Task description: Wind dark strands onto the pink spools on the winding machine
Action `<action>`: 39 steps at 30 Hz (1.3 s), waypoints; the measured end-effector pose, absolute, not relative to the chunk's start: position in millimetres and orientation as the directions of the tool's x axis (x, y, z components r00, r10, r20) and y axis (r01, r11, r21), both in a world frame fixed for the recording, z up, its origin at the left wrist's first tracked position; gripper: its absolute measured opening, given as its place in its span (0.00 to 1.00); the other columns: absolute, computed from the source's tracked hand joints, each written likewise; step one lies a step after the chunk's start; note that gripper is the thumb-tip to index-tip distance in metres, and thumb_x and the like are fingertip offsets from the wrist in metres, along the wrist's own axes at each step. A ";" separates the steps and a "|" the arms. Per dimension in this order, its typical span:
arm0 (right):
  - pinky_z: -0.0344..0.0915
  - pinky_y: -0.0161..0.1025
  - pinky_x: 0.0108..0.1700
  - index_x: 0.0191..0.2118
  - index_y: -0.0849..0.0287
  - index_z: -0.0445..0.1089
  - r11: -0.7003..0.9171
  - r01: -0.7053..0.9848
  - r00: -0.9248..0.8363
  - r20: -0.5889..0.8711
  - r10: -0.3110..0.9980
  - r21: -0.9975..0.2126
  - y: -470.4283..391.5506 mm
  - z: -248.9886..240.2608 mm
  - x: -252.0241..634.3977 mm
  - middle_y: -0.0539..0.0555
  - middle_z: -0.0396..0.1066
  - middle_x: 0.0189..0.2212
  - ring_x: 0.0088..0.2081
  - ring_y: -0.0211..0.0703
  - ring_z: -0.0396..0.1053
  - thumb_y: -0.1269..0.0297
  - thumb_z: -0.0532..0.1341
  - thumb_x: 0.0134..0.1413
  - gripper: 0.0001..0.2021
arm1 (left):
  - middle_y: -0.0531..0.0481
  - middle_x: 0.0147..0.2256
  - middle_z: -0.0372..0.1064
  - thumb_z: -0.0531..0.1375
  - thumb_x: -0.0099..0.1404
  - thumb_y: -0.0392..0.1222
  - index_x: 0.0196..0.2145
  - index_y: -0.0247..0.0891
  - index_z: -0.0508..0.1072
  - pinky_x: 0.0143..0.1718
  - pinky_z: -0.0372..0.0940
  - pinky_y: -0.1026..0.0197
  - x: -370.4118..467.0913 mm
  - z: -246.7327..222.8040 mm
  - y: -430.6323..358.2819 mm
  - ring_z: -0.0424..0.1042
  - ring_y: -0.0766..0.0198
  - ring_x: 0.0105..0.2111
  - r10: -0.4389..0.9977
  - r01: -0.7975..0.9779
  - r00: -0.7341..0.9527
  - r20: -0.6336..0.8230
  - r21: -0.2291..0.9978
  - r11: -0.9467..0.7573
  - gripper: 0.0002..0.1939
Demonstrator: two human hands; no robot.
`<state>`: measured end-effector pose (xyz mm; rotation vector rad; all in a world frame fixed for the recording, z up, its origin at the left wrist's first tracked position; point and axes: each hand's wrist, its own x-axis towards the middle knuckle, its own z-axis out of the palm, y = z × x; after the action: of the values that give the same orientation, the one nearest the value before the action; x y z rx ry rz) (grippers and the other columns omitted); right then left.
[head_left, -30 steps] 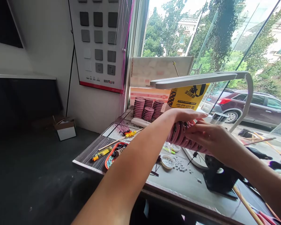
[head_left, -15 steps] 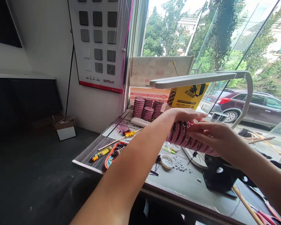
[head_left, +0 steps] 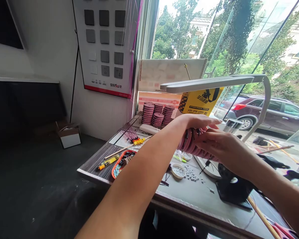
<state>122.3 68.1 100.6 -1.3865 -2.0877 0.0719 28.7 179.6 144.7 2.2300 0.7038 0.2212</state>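
A row of pink ring-shaped spools (head_left: 187,141), with dark marks or bits along the rims, lies on its side above the table. My left hand (head_left: 201,122) reaches over the far side of the row, thumb side up; its fingers are mostly hidden behind the spools and my other hand. From the right, my right hand (head_left: 224,144) curls its fingers against the near side and covers the row's right end. The two hands nearly meet at the top. Just below that end stands a black device (head_left: 233,192) on a flat base; whether it carries the row is hidden.
Stacks of similar pink spools (head_left: 157,119) stand at the back. A white lamp (head_left: 209,83) arches over my hands. Nearby are an orange tray (head_left: 114,171), a round dish (head_left: 178,176) of pale beads, loose beads (head_left: 191,174), a wooden stick (head_left: 262,217) and pink-handled scissors (head_left: 281,229).
My right hand has shifted slightly left along the spools and now covers more of their right end. My left hand stays almost in place.
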 end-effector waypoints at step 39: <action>0.59 0.47 0.37 0.26 0.55 0.63 0.462 0.886 -0.318 0.694 0.646 -0.024 54.0 86.0 106.3 0.54 0.67 0.29 0.36 0.52 0.63 0.65 0.54 0.53 0.07 | 0.44 0.47 0.67 0.40 0.65 0.55 0.53 0.36 0.64 0.50 0.60 0.58 24.3 145.8 172.1 0.67 0.62 0.44 0.555 0.477 0.823 -0.118 0.673 -0.565 0.28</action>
<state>106.3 54.0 86.0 -1.2697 -2.0719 -0.4835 24.3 172.1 145.8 2.2730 0.7522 0.1373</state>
